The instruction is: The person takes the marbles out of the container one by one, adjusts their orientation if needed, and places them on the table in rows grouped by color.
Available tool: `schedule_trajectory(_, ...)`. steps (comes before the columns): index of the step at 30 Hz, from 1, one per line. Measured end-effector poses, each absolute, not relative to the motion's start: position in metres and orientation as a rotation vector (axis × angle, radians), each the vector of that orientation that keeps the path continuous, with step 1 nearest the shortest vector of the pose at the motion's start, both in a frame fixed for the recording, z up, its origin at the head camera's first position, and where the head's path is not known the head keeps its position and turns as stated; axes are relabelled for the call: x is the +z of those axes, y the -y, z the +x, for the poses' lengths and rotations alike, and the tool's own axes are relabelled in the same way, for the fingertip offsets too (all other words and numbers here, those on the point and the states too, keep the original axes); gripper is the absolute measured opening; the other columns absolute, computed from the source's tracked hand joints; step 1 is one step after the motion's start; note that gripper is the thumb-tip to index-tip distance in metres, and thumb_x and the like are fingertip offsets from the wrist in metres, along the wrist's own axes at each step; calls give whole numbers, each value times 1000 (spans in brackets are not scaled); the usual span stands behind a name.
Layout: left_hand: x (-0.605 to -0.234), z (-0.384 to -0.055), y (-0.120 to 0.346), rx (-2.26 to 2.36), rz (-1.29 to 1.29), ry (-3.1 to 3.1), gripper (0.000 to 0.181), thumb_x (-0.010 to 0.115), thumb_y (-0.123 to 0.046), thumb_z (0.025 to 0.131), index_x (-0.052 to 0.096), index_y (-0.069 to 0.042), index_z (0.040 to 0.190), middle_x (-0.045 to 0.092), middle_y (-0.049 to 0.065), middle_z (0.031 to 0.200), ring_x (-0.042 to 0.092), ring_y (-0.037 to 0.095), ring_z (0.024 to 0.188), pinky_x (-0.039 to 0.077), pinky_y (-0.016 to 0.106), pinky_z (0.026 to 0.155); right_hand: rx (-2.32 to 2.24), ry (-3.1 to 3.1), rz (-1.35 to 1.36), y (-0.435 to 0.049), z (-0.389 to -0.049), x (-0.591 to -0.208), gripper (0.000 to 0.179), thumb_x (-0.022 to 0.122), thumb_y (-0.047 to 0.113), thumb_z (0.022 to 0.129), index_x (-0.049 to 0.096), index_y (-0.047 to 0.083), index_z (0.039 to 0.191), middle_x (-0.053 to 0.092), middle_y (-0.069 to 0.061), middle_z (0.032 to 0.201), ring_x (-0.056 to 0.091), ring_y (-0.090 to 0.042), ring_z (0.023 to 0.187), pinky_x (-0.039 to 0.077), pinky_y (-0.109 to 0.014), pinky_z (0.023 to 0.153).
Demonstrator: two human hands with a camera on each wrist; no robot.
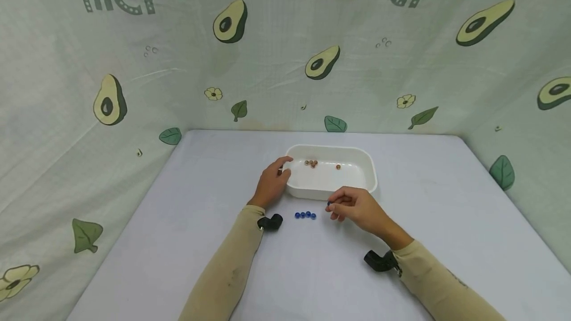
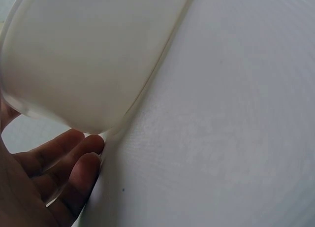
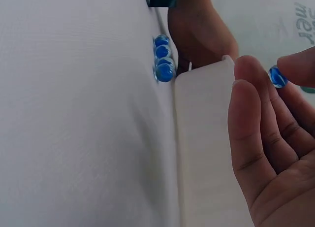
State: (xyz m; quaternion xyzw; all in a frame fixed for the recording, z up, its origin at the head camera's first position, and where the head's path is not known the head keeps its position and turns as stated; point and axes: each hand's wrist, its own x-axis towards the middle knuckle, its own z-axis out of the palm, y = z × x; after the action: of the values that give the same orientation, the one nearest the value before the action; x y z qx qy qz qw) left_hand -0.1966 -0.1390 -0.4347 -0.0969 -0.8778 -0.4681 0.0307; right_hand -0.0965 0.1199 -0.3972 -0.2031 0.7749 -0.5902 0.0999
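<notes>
My right hand (image 1: 357,209) pinches a blue marble (image 3: 278,77) between thumb and fingertip, just in front of the tray's near wall. In the right wrist view it shows blue and white swirls in clear glass. A short row of several blue marbles (image 1: 305,215) lies on the table, left of that hand. With my left hand (image 1: 270,182) I hold the left end of the white tray (image 1: 312,194); in the left wrist view, fingertips (image 2: 88,163) are against its outer wall. Inside the tray are several brownish marbles (image 1: 311,163), most grouped toward the left, one farther right.
A white cloth covers the table (image 1: 178,241). Behind it hangs a pale curtain (image 1: 276,63) printed with avocados and leaves. Each sleeve carries a black wrist mount (image 1: 379,261).
</notes>
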Motion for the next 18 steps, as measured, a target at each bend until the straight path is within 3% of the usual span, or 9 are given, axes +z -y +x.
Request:
schedule_trajectory(10,-432,-196,139,-1444,-304,2720,42,52,-27,98,58,-24,140,60,7,120,56,21,100,47,43,87,-1600,-2318,-595,-113,-94,-406,22,69,9,94,66,-6,108,72,-17,95,69,-34,81,56,-38,69)
schedule_trajectory(18,-433,-197,140,-1439,-294,2720,42,51,-27,98,58,-24,140,60,8,122,57,21,100,47,43,87,-1574,-2318,-600,-107,-96,-410,19,73,9,90,69,-4,103,71,-13,86,66,-31,73,54,-33,64)
